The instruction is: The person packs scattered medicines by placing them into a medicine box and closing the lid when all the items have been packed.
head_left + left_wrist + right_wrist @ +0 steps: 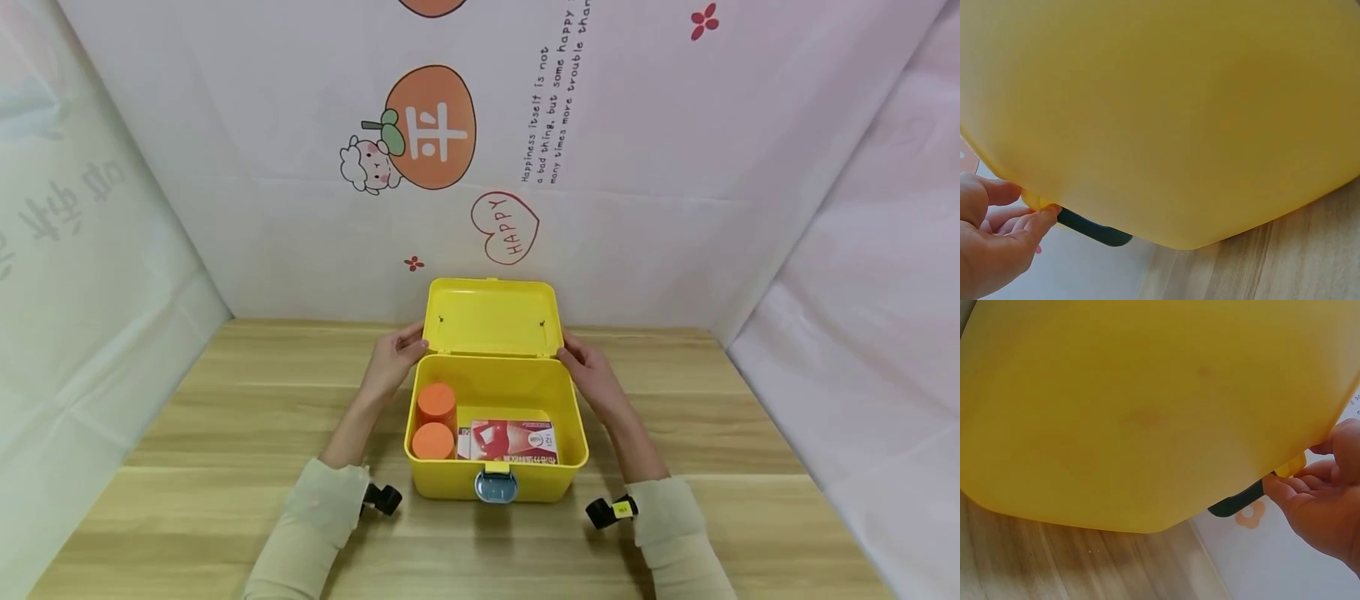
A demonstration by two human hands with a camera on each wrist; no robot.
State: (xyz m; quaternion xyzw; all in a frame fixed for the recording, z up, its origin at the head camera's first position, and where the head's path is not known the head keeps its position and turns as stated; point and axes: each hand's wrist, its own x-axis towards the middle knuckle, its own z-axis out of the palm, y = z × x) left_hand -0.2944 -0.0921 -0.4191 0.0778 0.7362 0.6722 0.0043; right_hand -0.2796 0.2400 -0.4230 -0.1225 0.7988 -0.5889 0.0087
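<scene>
A yellow storage box (491, 482) stands with its lid (492, 318) swung up at the back. The left hand (393, 358) pinches the lid's left edge close to the hinge; in the left wrist view, thumb and fingers meet at a yellow edge beside a dark green handle (1094, 230). On the opposite side the right hand (592, 375) pinches the lid's right edge, its fingers touching the handle (1238, 501) in the right wrist view. Inside the box are two orange round-topped containers (433, 442) on the left and a red-and-white carton (513, 442). A grey-blue latch (496, 487) hangs at the front.
The box is on a wood-grain table (225, 467). Behind it rises a white printed cloth (637, 250), with more white cloth at the left and right sides. A small black camera (384, 499) sits at the left wrist and another camera (602, 512) at the right.
</scene>
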